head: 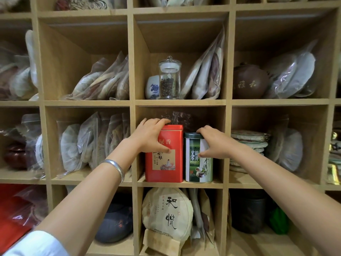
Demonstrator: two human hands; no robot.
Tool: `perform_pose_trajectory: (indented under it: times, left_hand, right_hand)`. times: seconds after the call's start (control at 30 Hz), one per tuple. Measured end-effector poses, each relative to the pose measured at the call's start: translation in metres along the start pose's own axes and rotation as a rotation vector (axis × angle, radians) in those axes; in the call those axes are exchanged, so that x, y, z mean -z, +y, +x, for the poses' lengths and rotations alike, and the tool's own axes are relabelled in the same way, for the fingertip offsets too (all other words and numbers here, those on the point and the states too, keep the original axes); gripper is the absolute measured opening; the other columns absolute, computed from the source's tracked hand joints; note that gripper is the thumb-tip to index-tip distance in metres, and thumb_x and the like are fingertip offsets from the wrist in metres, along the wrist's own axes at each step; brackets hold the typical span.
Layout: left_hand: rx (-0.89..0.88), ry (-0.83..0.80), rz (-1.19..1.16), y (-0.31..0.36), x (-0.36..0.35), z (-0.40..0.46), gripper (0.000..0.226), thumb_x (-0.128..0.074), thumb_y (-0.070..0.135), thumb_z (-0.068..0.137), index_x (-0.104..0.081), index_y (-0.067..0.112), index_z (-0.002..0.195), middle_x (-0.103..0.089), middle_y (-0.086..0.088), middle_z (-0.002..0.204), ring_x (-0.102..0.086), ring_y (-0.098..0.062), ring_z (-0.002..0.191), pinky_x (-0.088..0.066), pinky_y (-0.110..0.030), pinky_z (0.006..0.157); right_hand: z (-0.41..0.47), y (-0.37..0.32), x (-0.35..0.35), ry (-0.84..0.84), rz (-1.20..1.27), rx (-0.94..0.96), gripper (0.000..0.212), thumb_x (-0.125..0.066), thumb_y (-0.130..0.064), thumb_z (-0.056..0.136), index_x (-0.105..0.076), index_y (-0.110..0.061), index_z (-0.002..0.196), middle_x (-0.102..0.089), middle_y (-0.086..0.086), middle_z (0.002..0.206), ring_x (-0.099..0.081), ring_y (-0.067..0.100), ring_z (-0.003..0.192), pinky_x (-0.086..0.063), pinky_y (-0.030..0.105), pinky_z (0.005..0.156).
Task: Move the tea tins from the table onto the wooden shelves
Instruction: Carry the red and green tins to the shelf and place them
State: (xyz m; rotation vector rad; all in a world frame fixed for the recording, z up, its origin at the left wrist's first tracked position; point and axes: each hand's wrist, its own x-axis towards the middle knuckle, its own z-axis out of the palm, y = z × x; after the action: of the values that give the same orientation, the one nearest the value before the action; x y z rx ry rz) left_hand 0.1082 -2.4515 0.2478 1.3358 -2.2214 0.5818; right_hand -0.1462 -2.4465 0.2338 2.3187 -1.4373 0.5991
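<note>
Head view: the left hand (151,134) grips the red tin (164,163), fingers curled over its lid, thumb on its front; the right hand (212,143) likewise grips the green tin (199,163) (both upright, touching, in the wooden shelves' (180,184) middle compartment).

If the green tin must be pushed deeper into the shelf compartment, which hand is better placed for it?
The right hand, probably: it already holds the green tea tin by lid and front. The left hand grips the red tea tin beside it.
</note>
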Motion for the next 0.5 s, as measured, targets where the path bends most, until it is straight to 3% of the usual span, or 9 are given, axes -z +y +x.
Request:
perform_pose_trajectory:
  times: [0.07, 0.2, 0.3, 0.5]
  left_hand:
    - [0.001, 0.074, -0.058, 0.007, 0.003, -0.003, 0.090, -0.067, 0.058, 0.072, -0.026, 0.031, 0.148, -0.040, -0.001, 0.150, -0.030, -0.021, 0.141, -0.014, -0.051, 0.119]
    - [-0.108, 0.245, -0.152, 0.032, 0.003, -0.009, 0.065, -0.063, 0.040, 0.082, -0.041, 0.024, 0.141, -0.048, 0.000, 0.144, -0.043, -0.018, 0.132, -0.034, -0.039, 0.111]
    - [-0.185, 0.278, -0.219, 0.058, -0.006, -0.011, 0.057, -0.062, 0.035, 0.083, -0.045, 0.025, 0.137, -0.053, 0.004, 0.137, -0.047, -0.012, 0.125, -0.039, -0.029, 0.103]
    - [-0.305, 0.280, -0.298, 0.118, -0.046, -0.003, 0.052, -0.060, 0.034, 0.084, -0.048, 0.025, 0.134, -0.055, 0.007, 0.132, -0.049, -0.012, 0.119, -0.041, -0.027, 0.097]
  right_hand:
    - [-0.004, 0.001, 0.004, 0.034, 0.131, -0.043, 0.092, -0.078, -0.044, 0.073, -0.030, -0.013, 0.145, -0.043, 0.007, 0.144, -0.044, 0.023, 0.131, -0.039, 0.034, 0.106]
    - [-0.017, 0.010, 0.012, 0.148, 0.154, -0.020, 0.067, -0.068, -0.040, 0.083, -0.039, -0.016, 0.139, -0.046, 0.006, 0.138, -0.045, 0.020, 0.128, -0.038, 0.031, 0.104]
    - [-0.033, 0.015, 0.016, 0.221, 0.145, 0.010, 0.051, -0.066, -0.035, 0.086, -0.048, -0.019, 0.130, -0.052, 0.001, 0.127, -0.050, 0.015, 0.119, -0.039, 0.024, 0.097]
    - [-0.094, 0.046, 0.022, 0.204, -0.019, -0.027, 0.045, -0.061, -0.036, 0.086, -0.051, -0.019, 0.127, -0.054, 0.001, 0.122, -0.052, 0.016, 0.116, -0.047, 0.034, 0.095]
